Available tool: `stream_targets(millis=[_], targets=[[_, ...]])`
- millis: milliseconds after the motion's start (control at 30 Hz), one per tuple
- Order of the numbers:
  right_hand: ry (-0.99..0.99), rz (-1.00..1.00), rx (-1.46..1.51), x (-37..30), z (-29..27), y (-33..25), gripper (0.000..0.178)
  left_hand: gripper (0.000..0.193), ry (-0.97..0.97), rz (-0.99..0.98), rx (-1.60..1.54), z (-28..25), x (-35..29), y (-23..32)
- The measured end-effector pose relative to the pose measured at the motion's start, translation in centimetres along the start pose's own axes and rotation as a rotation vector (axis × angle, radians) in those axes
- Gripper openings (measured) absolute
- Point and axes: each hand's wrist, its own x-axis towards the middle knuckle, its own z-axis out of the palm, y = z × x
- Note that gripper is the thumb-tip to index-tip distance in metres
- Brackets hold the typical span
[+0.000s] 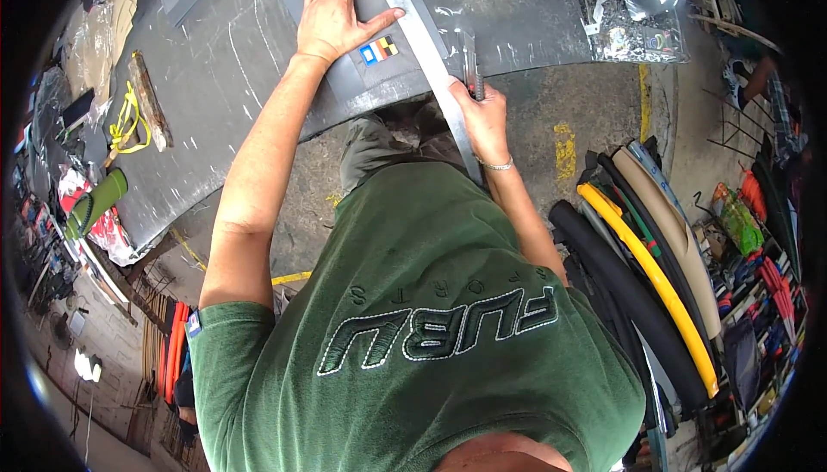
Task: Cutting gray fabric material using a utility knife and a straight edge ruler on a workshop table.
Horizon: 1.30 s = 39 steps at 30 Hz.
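My left hand (338,7) lies flat, fingers spread, on a dark grey sheet piece (379,76) that carries a small coloured sticker (379,49). It presses beside a long metal straightedge (422,41) laid across the sheet. My right hand (480,114) is closed around a utility knife (470,63) whose blade runs along the straightedge's right side near the table's front edge. Both lie on a large dark work table (224,67).
On the table's left lie a wooden stick with yellow cord (129,119), a green cylinder (96,201) and plastic wrap. A plastic bag (633,7) sits at back right. Rolled foam and rubber strips (655,274), one yellow, stand at the right.
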Motion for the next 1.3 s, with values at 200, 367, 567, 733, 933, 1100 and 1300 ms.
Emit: stream_targets(millis=[200, 367, 567, 733, 933, 1100, 1300], targets=[[-0.02, 0.029, -0.015, 0.2, 0.2, 0.2, 0.023, 0.096, 0.167, 0.141, -0.263, 1.3, -0.6, -1.6], [-0.004, 0.023, 0.02, -0.1, 0.2, -0.4, 0.024, 0.096, -0.023, -0.032, 0.008, -0.5, -0.1, 0.1], [0.0, -0.004, 0.03, -0.1, 0.4, -0.3, 0.024, 0.097, -0.028, -0.037, 0.019, -0.6, -0.2, 0.0], [0.012, -0.014, -0.013, -0.1, 0.3, 0.3, 0.025, 0.097, -0.046, -0.047, 0.007, -0.5, 0.2, 0.4], [0.036, -0.025, 0.022, -0.2, 0.6, -0.1, 0.033, 0.097, 0.323, 0.275, -0.528, 2.6, -0.3, -2.5], [0.048, -0.007, -0.017, -0.4, 0.1, 0.0, 0.024, 0.097, -0.032, -0.01, -0.008, 0.3, 0.2, 0.1], [0.027, -0.023, 0.009, -0.5, 0.4, -0.4, 0.025, 0.097, -0.023, -0.022, 0.014, -0.5, -0.1, 0.0]])
